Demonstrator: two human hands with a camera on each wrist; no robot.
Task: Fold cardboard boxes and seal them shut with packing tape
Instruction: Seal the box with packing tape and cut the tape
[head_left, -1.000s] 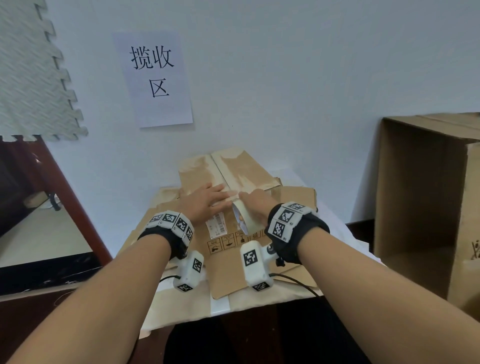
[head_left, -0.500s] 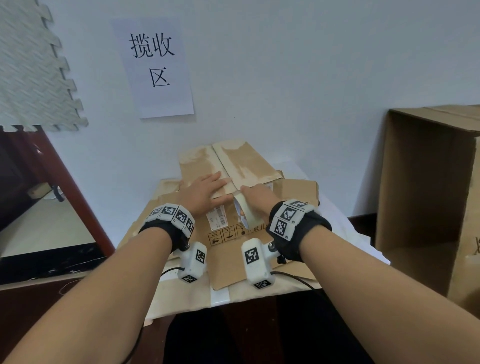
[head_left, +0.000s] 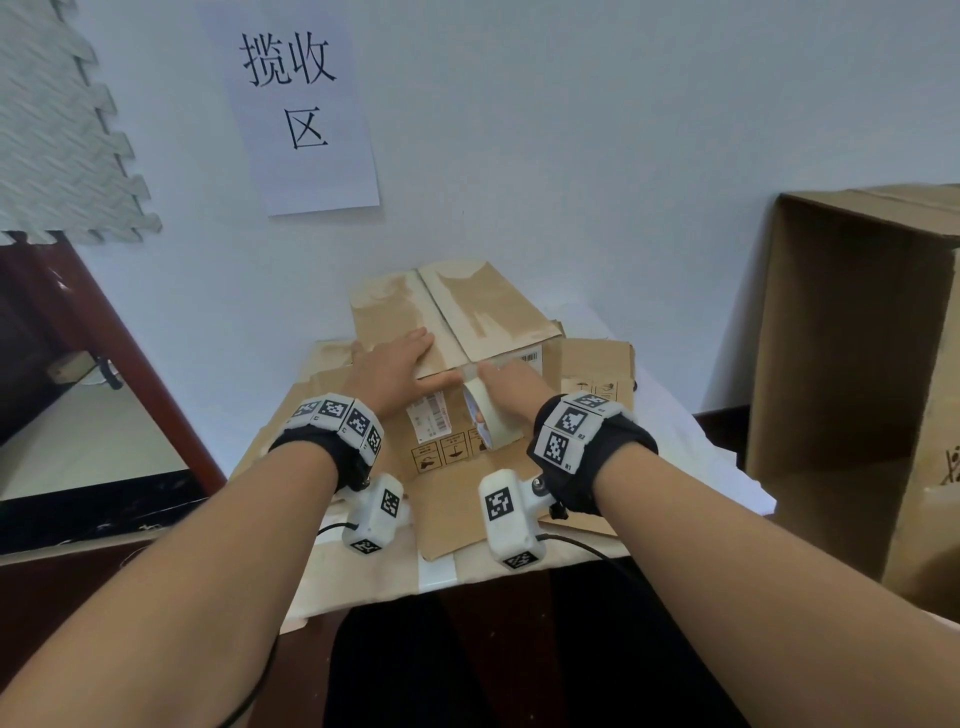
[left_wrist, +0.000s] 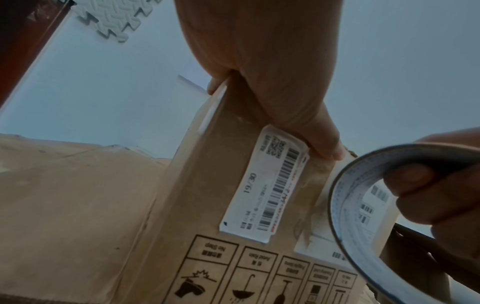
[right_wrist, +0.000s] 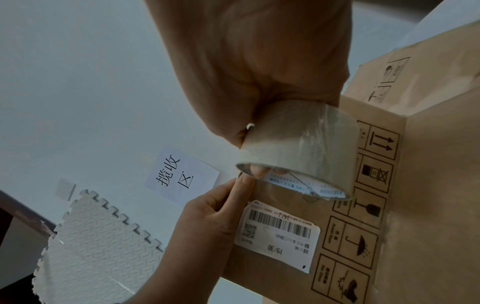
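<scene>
A brown cardboard box (head_left: 457, 317) stands on the table with its two top flaps folded shut. My left hand (head_left: 410, 364) lies flat on the left flap. Its thumb (left_wrist: 324, 144) presses at the top edge of the front face, above a white barcode label (left_wrist: 272, 185). My right hand (head_left: 501, 387) grips a roll of clear packing tape (head_left: 485, 421) against the front face, just right of that thumb. In the right wrist view the tape roll (right_wrist: 298, 152) touches the box front, with fingers inside its core and the left hand's thumb (right_wrist: 244, 185) beside its rim.
Flattened cardboard sheets (head_left: 467, 514) lie under the box on a white-covered table (head_left: 696, 447). A tall open carton (head_left: 857, 364) stands at the right. A dark wooden desk (head_left: 119, 353) is at the left. A paper sign (head_left: 296, 104) and a foam mat (head_left: 62, 145) hang on the wall.
Both hands stay almost where they were at the box's front top edge. The view has shifted a little, so the box and hands sit slightly higher in the picture.
</scene>
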